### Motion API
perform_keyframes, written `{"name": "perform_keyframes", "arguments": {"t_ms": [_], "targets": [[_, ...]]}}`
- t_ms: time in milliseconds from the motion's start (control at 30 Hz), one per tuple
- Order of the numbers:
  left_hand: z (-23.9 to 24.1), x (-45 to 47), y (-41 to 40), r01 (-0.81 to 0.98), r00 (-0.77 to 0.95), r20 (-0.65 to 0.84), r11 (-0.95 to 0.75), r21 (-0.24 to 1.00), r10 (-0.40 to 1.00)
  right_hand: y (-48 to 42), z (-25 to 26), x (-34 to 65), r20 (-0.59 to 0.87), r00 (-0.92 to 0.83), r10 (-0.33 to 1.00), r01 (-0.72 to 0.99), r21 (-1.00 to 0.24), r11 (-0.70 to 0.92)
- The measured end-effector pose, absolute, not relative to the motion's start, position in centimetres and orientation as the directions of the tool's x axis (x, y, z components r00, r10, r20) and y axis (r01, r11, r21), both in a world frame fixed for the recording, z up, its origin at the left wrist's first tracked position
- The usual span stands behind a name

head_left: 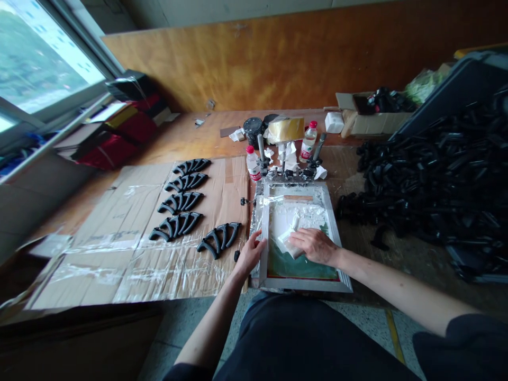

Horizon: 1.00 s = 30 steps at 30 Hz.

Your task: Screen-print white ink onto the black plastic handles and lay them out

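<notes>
A metal-framed printing screen (337,233) with a green mesh lies in front of me, smeared with white paste in its upper half. My right hand (313,245) presses flat on a crumpled white cloth (289,238) inside the frame, fingers close together over it. My left hand (251,253) grips the frame's left edge, fingers curled round it. Left of the screen, several black curved plastic parts (179,202) lie in rows on taped cardboard (130,254).
Two small bottles (253,163) (308,141), a black pot (253,129), a yellow-wrapped bundle (286,128) and white rags stand behind the screen. A big heap of black parts (436,180) fills the right. Boxes (373,119) sit at back right; a window is at left.
</notes>
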<state>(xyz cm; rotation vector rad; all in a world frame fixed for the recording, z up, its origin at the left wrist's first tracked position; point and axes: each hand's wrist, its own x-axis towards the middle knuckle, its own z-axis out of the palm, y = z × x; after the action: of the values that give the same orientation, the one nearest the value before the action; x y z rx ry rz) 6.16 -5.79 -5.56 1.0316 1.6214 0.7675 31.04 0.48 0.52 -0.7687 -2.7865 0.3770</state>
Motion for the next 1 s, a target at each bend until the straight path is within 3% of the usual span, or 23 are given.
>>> {"name": "perform_keyframes", "arguments": {"t_ms": [100, 233, 367, 500, 600, 667, 733, 800, 867, 967, 1000], "targets": [[-5.2, 6.2, -5.8, 0.226, -0.115, -0.439, 0.454, 0.862, 0.891, 1.0, 1.2, 31.1, 0.111, -0.83, 0.546, 0.476, -0.367, 0.799], [-2.7, 6.0, -5.8, 0.154, -0.053, -0.449, 0.452, 0.879, 0.892, 4.8, 3.9, 28.8, 0.142, -0.668, 0.731, 0.636, -0.401, 0.659], [1.7, 6.1, -5.9, 0.035, -0.07, -0.37, 0.373, 0.927, 0.926, 9.6, 6.6, 29.9, 0.209, -0.528, 0.823, 0.704, -0.433, 0.562], [6.2, 6.7, -4.3, -0.109, -0.155, -0.249, 0.233, 0.966, 0.956, 12.8, 6.6, 37.4, 0.276, -0.165, 0.947, 0.737, -0.603, 0.304], [9.0, 7.2, -1.7, -0.153, -0.19, -0.058, 0.029, 0.988, 0.98, 11.8, 3.4, 41.1, 0.164, 0.049, 0.985, 0.785, -0.616, 0.063], [10.0, 7.6, 0.1, -0.152, -0.165, 0.041, -0.066, 0.986, 0.985, 9.3, 0.4, 40.5, 0.079, -0.02, 0.997, 0.801, -0.596, 0.063], [9.9, 8.1, 1.0, -0.169, -0.182, 0.074, -0.105, 0.98, 0.98, 6.0, -2.4, 37.9, 0.023, -0.223, 0.975, 0.813, -0.548, 0.199], [8.4, 9.0, 0.5, -0.192, -0.263, 0.034, -0.087, 0.978, 0.964, 3.1, -4.1, 34.7, 0.005, -0.392, 0.92, 0.836, -0.416, 0.358], [5.8, 10.4, -1.4, -0.205, -0.243, -0.121, 0.071, 0.976, 0.962, 1.0, -4.4, 32.1, -0.048, -0.428, 0.902, 0.869, -0.295, 0.396], [1.4, 13.1, -5.6, -0.184, 0.058, -0.503, 0.504, 0.844, 0.863, -1.4, -3.2, 29.5, -0.077, -0.363, 0.929, 0.908, -0.253, 0.334], [0.3, 13.9, -6.8, -0.221, 0.117, -0.569, 0.579, 0.784, 0.814, -2.1, -2.6, 28.8, -0.05, -0.387, 0.921, 0.892, -0.273, 0.36]]}}
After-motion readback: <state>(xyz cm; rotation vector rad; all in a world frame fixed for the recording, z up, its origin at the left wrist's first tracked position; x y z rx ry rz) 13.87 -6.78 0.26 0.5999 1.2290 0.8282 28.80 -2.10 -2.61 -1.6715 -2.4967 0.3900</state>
